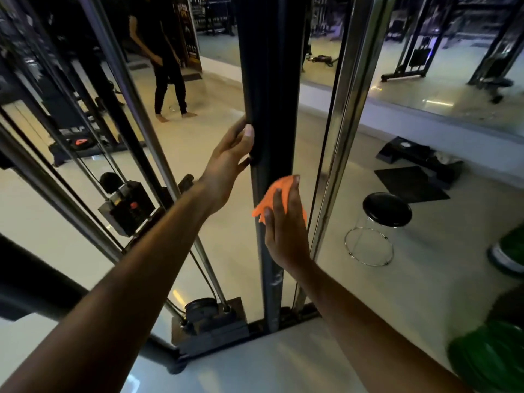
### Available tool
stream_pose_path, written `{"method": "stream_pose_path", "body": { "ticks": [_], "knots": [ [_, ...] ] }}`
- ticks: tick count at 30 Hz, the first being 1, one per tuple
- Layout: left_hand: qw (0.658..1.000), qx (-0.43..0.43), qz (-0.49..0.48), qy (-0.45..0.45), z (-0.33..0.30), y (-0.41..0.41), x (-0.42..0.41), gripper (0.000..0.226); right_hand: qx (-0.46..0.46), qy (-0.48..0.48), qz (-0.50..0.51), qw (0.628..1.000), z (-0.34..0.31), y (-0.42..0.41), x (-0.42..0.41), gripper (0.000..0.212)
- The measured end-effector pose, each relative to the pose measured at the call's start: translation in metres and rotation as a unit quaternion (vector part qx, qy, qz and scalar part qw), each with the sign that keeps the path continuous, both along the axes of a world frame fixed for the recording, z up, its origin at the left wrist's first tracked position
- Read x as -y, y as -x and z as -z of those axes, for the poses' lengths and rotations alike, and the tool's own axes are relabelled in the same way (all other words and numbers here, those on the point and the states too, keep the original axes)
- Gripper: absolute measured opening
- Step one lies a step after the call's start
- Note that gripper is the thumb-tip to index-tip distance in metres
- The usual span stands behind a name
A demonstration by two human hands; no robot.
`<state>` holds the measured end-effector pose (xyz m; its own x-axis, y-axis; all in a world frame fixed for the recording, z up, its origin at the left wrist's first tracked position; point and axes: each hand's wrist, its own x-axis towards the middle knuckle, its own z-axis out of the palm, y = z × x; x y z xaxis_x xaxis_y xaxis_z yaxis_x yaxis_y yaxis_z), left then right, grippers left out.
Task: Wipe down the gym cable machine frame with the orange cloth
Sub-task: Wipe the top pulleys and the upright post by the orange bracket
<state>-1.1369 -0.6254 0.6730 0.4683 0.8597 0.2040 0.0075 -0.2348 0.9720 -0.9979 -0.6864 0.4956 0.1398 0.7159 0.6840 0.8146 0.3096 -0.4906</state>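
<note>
Two hands work the black post: the left hand grips its edge, while the right hand, fingers straight, presses the orange cloth flat against it lower down.

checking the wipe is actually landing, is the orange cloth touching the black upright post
Touching. The head view shows the right hand pressing the orange cloth flat against the black upright post, with no gap visible between them.
</note>
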Motion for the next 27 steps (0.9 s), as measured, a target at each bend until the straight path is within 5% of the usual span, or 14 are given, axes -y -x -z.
{"method": "stream_pose_path", "body": {
  "ticks": [6,13,20,27],
  "knots": [
    [1.000,-0.010,0.014,-0.015,0.029,-0.003,-0.006,0.052,-0.047,-0.108,-0.011,0.993,-0.043,0.006,-0.035,0.079],
    [0.999,0.028,0.010,-0.014,0.095,-0.006,-0.007,0.047,0.013,-0.049,-0.029,0.998,0.098,-0.008,-0.011,0.076],
    [0.997,0.070,-0.003,0.015,0.156,-0.015,0.002,0.043,-0.017,-0.116,-0.016,0.993,0.071,-0.002,-0.033,0.067],
    [0.993,0.089,-0.044,-0.065,0.184,-0.023,-0.006,0.053,0.038,-0.080,-0.040,0.995,0.191,-0.009,-0.009,0.065]
  ]
}}
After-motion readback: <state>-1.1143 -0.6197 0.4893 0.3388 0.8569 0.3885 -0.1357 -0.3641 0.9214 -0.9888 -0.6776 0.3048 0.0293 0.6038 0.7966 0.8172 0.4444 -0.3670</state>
